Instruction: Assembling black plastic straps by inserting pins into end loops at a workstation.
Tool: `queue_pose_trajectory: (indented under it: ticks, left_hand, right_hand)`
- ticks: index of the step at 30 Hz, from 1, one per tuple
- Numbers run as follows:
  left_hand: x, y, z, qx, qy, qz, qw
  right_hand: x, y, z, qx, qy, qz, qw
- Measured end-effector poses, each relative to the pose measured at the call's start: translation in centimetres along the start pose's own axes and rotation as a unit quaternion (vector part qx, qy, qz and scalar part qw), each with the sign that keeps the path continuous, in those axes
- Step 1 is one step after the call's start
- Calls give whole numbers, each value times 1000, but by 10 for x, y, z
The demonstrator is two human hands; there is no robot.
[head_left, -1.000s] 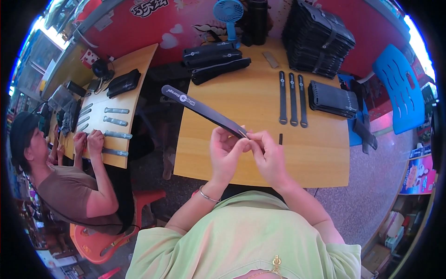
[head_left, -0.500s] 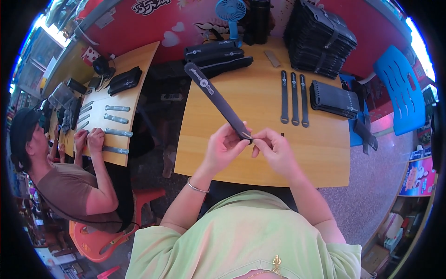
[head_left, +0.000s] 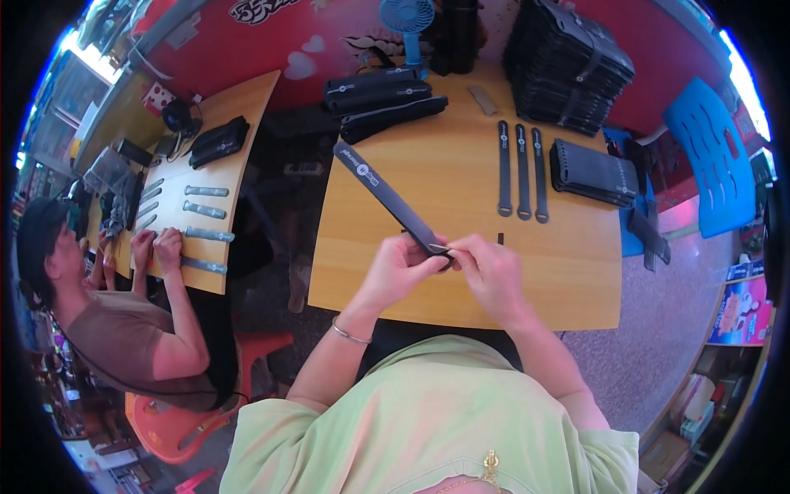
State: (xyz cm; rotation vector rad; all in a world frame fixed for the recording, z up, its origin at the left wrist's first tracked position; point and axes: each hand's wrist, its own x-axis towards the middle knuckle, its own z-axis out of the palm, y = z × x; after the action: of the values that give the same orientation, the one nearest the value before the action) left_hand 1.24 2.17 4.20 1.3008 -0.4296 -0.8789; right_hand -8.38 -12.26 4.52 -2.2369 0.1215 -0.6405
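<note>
A long dark grey strap (head_left: 383, 196) with white printing slants up and to the left over the wooden table. My left hand (head_left: 397, 267) is closed round its lower end. My right hand (head_left: 492, 272) is pinched together right at that end, beside the left fingertips. A thin pale sliver (head_left: 440, 247) shows between the two hands; I cannot tell what it is or whether it is part of the strap. Further right, three similar straps (head_left: 522, 173) lie side by side, each with a ring-like opening at the near end.
Folded black cases (head_left: 393, 117) lie at the table's far left. A tall stack of black folded goods (head_left: 568, 70) and a smaller stack (head_left: 594, 173) stand right. A blue fan (head_left: 409, 20) is behind. A co-worker (head_left: 136, 333) handles straps at another table (head_left: 247, 107).
The upper end of the strap has dipped toward the table and swung slightly. My right hand has come closer to the left, its fingers now over the strap's lower end.
</note>
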Motion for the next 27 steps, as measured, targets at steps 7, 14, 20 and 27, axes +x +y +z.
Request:
queue_pose_trajectory:
  ticks: [7,14,20,27]
  left_hand:
    - [-6,1,-4,33,-29,-30,999]
    - [-21,-15,-3,29,-158,-114,980]
    - [5,-7,2,-107,-49,-60,991]
    - [13,-14,-4,-296,70,-74,950]
  right_hand:
    - [12,5,-10,-83,-2,-82,993]
    - [41,2,-51,-124,40,-67,989]
    - [17,-15,-44,-123,-71,-104,984]
    - [0,-16,-55,-84,-171,68,979]
